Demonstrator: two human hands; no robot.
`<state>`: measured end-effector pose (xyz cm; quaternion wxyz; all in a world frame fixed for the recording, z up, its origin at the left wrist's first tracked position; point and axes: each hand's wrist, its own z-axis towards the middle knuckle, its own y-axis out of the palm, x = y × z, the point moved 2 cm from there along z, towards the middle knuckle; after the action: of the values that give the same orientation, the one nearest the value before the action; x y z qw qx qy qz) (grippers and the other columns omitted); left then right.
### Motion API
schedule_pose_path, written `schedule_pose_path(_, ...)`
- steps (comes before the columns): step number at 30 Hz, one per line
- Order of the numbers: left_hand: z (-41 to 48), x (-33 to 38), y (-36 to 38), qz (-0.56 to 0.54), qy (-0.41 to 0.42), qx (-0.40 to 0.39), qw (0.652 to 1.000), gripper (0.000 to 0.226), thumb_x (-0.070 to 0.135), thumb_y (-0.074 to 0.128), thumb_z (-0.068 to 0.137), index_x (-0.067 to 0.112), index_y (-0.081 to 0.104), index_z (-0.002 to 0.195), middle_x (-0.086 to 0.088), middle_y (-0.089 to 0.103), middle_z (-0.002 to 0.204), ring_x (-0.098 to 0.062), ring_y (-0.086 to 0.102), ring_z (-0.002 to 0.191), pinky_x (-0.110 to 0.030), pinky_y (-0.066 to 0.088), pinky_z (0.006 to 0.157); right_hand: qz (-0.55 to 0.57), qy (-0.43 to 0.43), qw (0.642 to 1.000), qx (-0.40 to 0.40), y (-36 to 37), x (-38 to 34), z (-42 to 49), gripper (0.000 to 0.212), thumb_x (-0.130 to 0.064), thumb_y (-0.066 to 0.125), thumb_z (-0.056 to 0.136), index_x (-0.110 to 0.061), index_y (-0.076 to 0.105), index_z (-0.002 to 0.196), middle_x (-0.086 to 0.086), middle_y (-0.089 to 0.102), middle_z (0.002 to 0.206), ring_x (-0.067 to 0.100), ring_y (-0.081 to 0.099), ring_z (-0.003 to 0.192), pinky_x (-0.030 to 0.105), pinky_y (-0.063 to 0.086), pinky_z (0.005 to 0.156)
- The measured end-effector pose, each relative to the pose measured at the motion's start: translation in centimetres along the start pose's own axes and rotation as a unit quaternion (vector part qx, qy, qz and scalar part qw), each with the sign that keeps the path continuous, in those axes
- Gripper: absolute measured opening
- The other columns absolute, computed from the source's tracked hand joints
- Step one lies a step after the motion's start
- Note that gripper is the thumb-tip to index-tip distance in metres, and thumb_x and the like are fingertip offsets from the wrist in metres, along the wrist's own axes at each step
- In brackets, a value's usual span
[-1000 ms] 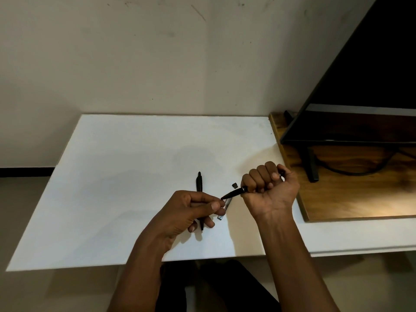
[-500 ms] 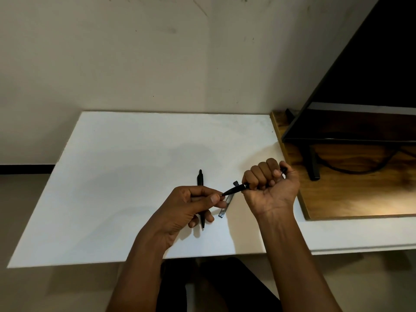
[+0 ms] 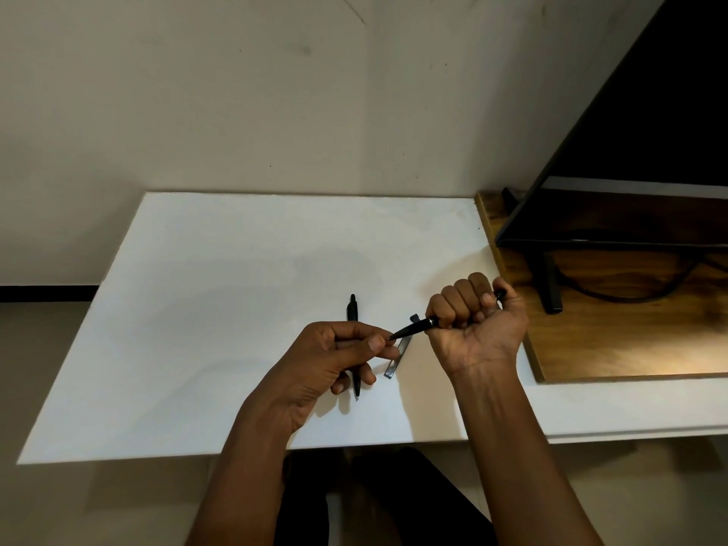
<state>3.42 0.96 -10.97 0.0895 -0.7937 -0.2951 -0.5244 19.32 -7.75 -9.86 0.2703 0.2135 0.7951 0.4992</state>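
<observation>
**Pen held at both ends; grips unchanged**

We find the pen (image 3: 413, 329) in the air just above the board (image 3: 216, 309), slanting down from right to left between the two hands. The right hand (image 3: 476, 329) is closed in a full fist around the barrel, fingers curled tight. The pen's rear end shows past the far side of the fist. The left hand (image 3: 331, 360) pinches the pen's tip between thumb and forefinger, and its other fingers curl loosely beneath.

A second pen (image 3: 352, 313) lies flat on the board, pointing away from the person, with its middle hidden under the left hand. A grey strip (image 3: 395, 364) lies just right of it, below the held tip. A dark bit (image 3: 413, 318) rests just beyond the strip's far end, close to the right fist. We cannot tell what either small part is.

Against the two earlier pictures, both grips match: same fist, same pinch, same slant of the pen. The second pen, the strip and the dark bit keep their places relative to one another. Everything sits slightly higher in the view, the board's far edge included, so the view itself has shifted.

To the right, a wooden top (image 3: 630, 340) carries a dark screen (image 3: 650, 132) on its stand and a cable (image 3: 630, 298).
</observation>
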Motion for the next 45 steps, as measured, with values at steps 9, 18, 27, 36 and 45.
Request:
schedule_pose_path(9,-0.1,0.0,0.0,-0.002,0.004,-0.004,1.0,0.015,0.017,0.065,0.091,0.011,0.077,0.098,-0.008,0.079,0.098,-0.008,0.061,0.054,-0.017,0.033,0.042,-0.009,-0.007,1.0,-0.015,0.2,0.1,-0.1,0.036,-0.025,0.039,0.08,-0.016,0.036,0.045,-0.005,0.025,0.038,0.01,0.008,0.041,0.022,0.015,0.036)
schedule_pose_path(18,0.0,0.1,0.0,-0.002,0.006,-0.008,1.0,0.015,0.017,0.065,0.091,0.011,0.076,0.099,-0.008,0.079,0.098,-0.008,0.061,0.053,-0.017,0.033,0.041,-0.014,-0.003,1.0,-0.017,0.2,0.0,0.0,0.044,-0.026,0.033,0.089,-0.016,0.036,0.046,-0.005,0.024,0.038,0.009,0.019,0.031,0.02,0.017,0.035)
schedule_pose_path(27,-0.2,0.1,0.0,0.001,0.007,-0.005,1.0,0.015,0.017,0.065,0.091,0.013,0.077,0.098,-0.007,0.079,0.098,-0.008,0.061,0.053,-0.018,0.033,0.042,-0.008,-0.004,1.0,-0.01,0.3,0.0,-0.2,0.042,-0.025,0.035,0.087,-0.016,0.035,0.046,-0.005,0.024,0.038,0.01,0.008,0.042,0.02,0.015,0.037)
schedule_pose_path(36,-0.2,0.1,0.0,0.012,0.004,-0.004,1.0,0.012,0.018,0.068,0.089,0.018,0.079,0.094,-0.006,0.08,0.096,-0.007,0.06,0.053,-0.018,0.032,0.043,-0.03,-0.002,0.999,-0.021,0.1,-0.1,-0.2,0.052,-0.044,0.039,0.092,-0.016,0.037,0.049,-0.006,0.023,0.041,0.009,0.012,0.039,0.022,0.013,0.04)
schedule_pose_path(45,0.0,-0.2,-0.1,0.037,-0.01,0.005,0.999,0.014,0.017,0.07,0.088,0.014,0.078,0.1,-0.005,0.08,0.095,-0.006,0.061,0.054,-0.017,0.032,0.042,-0.088,-0.027,0.995,-0.049,0.9,-0.2,-0.3,0.046,-0.035,0.038,0.088,-0.016,0.036,0.047,-0.005,0.024,0.039,0.01,0.008,0.041,0.021,0.01,0.043)
